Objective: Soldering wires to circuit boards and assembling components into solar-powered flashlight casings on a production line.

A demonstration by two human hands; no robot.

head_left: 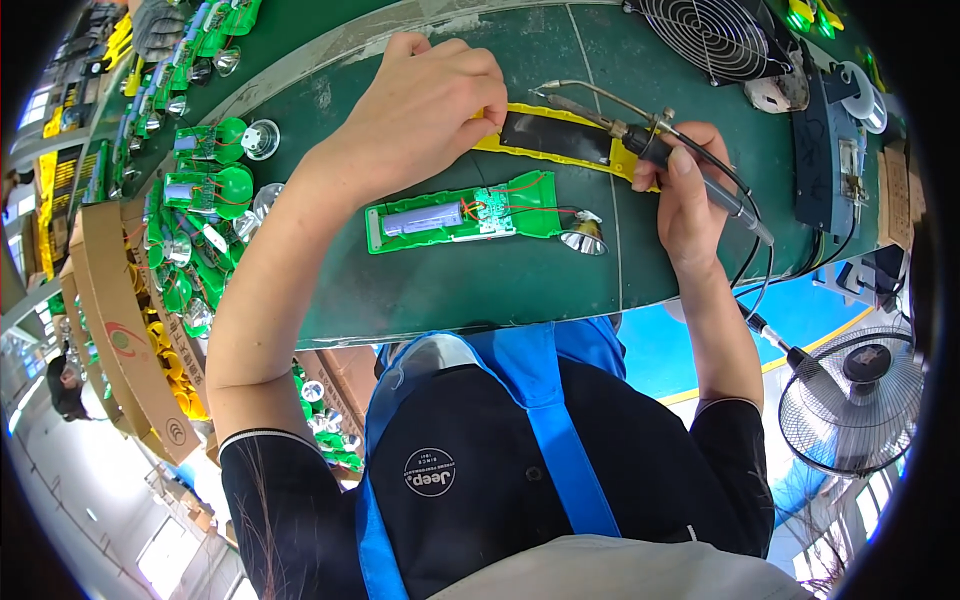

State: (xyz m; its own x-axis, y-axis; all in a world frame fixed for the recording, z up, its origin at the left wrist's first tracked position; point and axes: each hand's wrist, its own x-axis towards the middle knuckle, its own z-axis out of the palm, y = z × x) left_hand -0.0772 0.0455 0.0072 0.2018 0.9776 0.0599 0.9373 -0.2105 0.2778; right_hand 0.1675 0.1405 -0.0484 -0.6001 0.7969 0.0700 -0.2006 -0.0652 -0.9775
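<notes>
My left hand (435, 95) is closed, fingertips pinched at the left end of a long yellow plastic shell (625, 158) with a dark strip (555, 137) inside. What exactly lies between those fingertips is partly hidden. In my right hand (690, 195) is a soldering iron (650, 146) with a thin curved metal tube beside its tip. Both tips point left, over the shell, and my right fingers also touch the shell's right end. Nearer me lies a green flashlight shell (548, 205) holding a purple battery cell (422, 218) and a circuit board (493, 212). Wires join it to a shiny reflector (582, 236).
Several green flashlight assemblies (205, 190) crowd the left side, above a cardboard box (120, 320). A black round-grilled fan (705, 35) and a dark blue device with a spool (828, 150) stand at the right back. Another fan (855, 400) is low at right.
</notes>
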